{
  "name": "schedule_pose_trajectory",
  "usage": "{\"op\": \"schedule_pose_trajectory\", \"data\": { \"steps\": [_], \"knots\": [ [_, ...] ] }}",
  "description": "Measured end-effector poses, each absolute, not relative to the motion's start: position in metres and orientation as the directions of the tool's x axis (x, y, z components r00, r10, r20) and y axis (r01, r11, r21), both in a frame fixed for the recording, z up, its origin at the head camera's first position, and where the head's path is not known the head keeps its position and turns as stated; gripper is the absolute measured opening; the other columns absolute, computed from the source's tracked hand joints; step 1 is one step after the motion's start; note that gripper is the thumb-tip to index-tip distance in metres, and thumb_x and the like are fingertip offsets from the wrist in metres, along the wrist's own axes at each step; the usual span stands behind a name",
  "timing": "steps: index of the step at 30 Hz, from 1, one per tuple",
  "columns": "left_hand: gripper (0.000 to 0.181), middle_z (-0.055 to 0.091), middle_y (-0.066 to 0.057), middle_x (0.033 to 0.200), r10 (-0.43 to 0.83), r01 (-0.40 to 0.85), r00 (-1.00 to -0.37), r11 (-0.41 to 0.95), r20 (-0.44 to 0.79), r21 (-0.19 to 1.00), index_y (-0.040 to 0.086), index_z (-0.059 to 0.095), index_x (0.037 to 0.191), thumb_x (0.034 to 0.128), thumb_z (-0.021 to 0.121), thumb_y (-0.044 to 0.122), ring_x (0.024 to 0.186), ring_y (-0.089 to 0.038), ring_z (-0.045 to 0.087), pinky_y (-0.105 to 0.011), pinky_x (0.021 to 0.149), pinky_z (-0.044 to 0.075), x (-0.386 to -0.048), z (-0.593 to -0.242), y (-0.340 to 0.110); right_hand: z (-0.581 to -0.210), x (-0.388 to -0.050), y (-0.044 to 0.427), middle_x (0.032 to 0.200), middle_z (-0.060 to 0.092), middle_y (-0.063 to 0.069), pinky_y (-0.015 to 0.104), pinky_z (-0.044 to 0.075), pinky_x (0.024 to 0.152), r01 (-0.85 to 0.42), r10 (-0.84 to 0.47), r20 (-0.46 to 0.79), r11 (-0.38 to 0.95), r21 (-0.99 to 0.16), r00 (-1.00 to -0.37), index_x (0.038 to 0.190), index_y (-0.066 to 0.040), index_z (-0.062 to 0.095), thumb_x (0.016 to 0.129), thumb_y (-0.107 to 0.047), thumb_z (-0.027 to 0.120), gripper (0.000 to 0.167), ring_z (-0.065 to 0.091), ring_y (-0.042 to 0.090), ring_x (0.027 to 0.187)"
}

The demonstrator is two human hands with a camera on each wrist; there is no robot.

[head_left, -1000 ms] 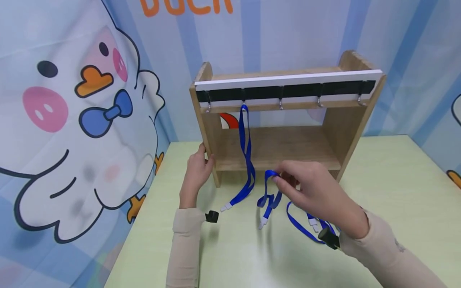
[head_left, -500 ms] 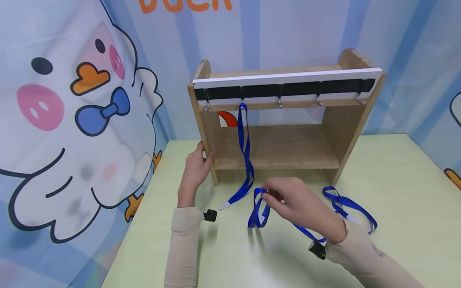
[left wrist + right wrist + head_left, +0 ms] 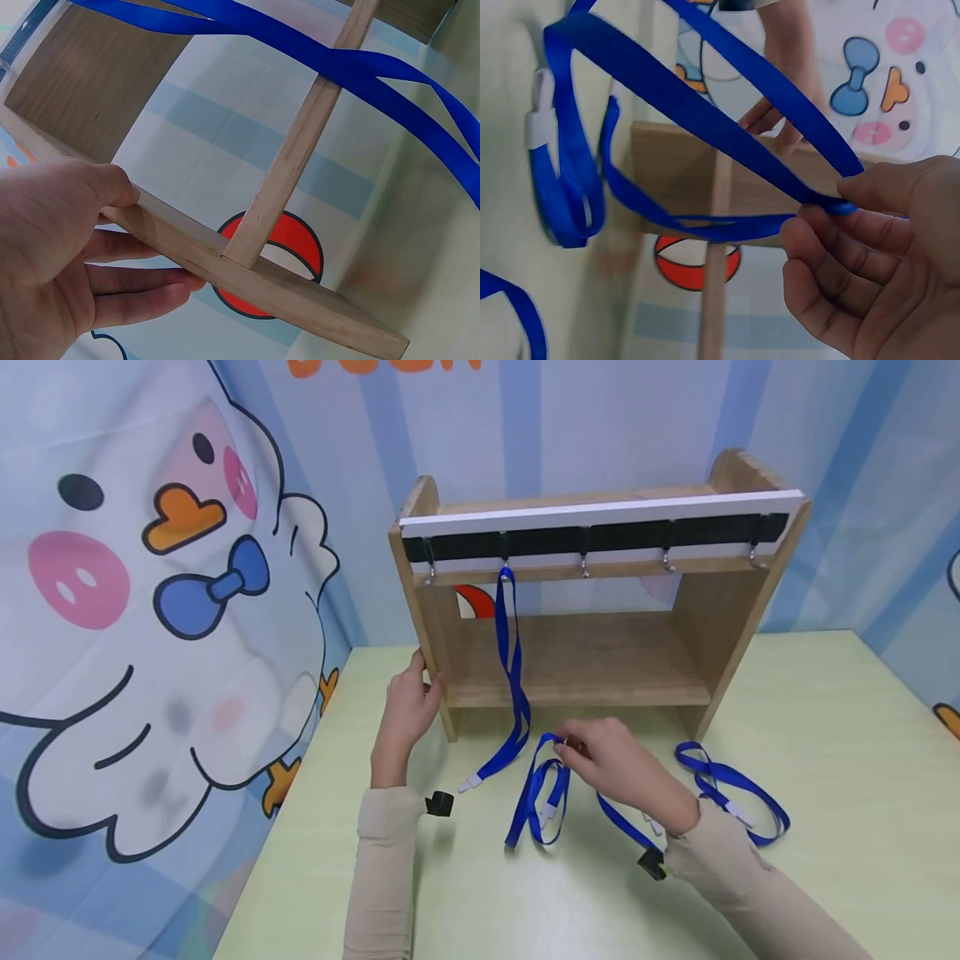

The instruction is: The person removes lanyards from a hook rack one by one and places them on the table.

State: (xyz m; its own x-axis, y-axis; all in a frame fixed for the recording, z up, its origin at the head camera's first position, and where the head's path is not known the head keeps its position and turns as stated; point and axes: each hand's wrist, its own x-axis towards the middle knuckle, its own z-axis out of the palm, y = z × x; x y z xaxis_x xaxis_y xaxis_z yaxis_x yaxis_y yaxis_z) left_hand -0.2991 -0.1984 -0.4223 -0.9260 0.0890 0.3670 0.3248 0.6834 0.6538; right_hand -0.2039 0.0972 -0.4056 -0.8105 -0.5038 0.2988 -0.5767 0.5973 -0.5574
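Between thumb and fingers my right hand [image 3: 618,764] pinches the loop of a blue lanyard [image 3: 660,82]; the rest of its strap and its white clip droop to the table in front of the wooden rack [image 3: 585,685]. My left hand [image 3: 407,708] grips the rack's left side panel [image 3: 187,244], thumb on one face and fingers on the other. Another blue lanyard [image 3: 513,681] hangs from the second hook from the left, its white clip end reaching down to the tabletop.
More blue lanyard strap [image 3: 626,827] lies on the table, partly under my right wrist. A further lanyard [image 3: 750,785] rests on the table at the right. Several metal hooks [image 3: 584,564] line the rack's black strip [image 3: 622,537]. A printed cloth stands behind.
My right hand has moved left and down with the pinched lanyard, whose strap has loosened and spread lower. The lanyard at the right has come into view. My left hand stays on the rack.
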Motion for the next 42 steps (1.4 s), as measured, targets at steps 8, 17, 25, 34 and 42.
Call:
{"op": "schedule_pose_trajectory", "data": {
  "steps": [8, 17, 25, 34, 42],
  "knots": [
    [0.048, 0.057, -0.024, 0.139, 0.092, 0.333, -0.923, 0.678, 0.374, 0.655, -0.003, 0.041, 0.147, 0.1041, 0.055, 0.014, 0.099, -0.036, 0.071, -0.043, 0.073, 0.062, -0.300, -0.420, -0.199, -0.422, -0.221, 0.097, 0.078, 0.068, 0.000, 0.024, 0.051, 0.056, -0.536, -0.481, 0.257, 0.642, -0.548, -0.838, 0.099, 0.002, 0.073, 0.096, -0.006, 0.067, 0.011, 0.057, 0.008, 0.063],
    [0.050, 0.055, -0.024, 0.142, 0.093, 0.331, -0.926, 0.667, 0.367, 0.667, -0.002, 0.039, 0.149, 0.1045, 0.054, 0.015, 0.103, -0.037, 0.070, -0.043, 0.077, 0.062, -0.299, -0.422, -0.197, -0.443, -0.231, 0.093, 0.078, 0.068, 0.003, 0.026, 0.051, 0.056, -0.453, -0.441, 0.170, 0.685, -0.571, -0.881, 0.095, 0.003, 0.074, 0.095, -0.004, 0.067, 0.009, 0.058, 0.011, 0.064],
    [0.049, 0.057, -0.024, 0.139, 0.090, 0.331, -0.924, 0.672, 0.371, 0.662, -0.003, 0.041, 0.147, 0.1037, 0.055, 0.013, 0.098, -0.036, 0.071, -0.043, 0.073, 0.062, -0.298, -0.420, -0.197, -0.457, -0.238, 0.092, 0.075, 0.065, 0.002, 0.027, 0.048, 0.053, -0.392, -0.411, 0.097, 0.730, -0.559, -0.906, 0.094, 0.002, 0.073, 0.094, -0.004, 0.068, 0.008, 0.055, 0.012, 0.060],
    [0.049, 0.057, -0.024, 0.140, 0.087, 0.327, -0.927, 0.664, 0.365, 0.672, -0.003, 0.041, 0.148, 0.1036, 0.056, 0.012, 0.099, -0.036, 0.071, -0.043, 0.075, 0.062, -0.296, -0.420, -0.198, -0.467, -0.242, 0.091, 0.079, 0.067, 0.005, 0.029, 0.050, 0.056, -0.359, -0.392, 0.046, 0.781, -0.510, -0.919, 0.100, 0.003, 0.072, 0.094, -0.008, 0.069, 0.012, 0.057, 0.013, 0.063],
    [0.050, 0.056, -0.023, 0.141, 0.081, 0.312, -0.932, 0.676, 0.354, 0.668, -0.002, 0.040, 0.149, 0.1044, 0.055, 0.014, 0.102, -0.036, 0.070, -0.042, 0.075, 0.062, -0.297, -0.419, -0.197, -0.459, -0.242, 0.090, 0.083, 0.069, 0.009, 0.030, 0.052, 0.057, -0.354, -0.395, 0.033, 0.780, -0.515, -0.918, 0.111, 0.007, 0.070, 0.096, -0.008, 0.067, 0.022, 0.059, 0.015, 0.065]
  ]
}}
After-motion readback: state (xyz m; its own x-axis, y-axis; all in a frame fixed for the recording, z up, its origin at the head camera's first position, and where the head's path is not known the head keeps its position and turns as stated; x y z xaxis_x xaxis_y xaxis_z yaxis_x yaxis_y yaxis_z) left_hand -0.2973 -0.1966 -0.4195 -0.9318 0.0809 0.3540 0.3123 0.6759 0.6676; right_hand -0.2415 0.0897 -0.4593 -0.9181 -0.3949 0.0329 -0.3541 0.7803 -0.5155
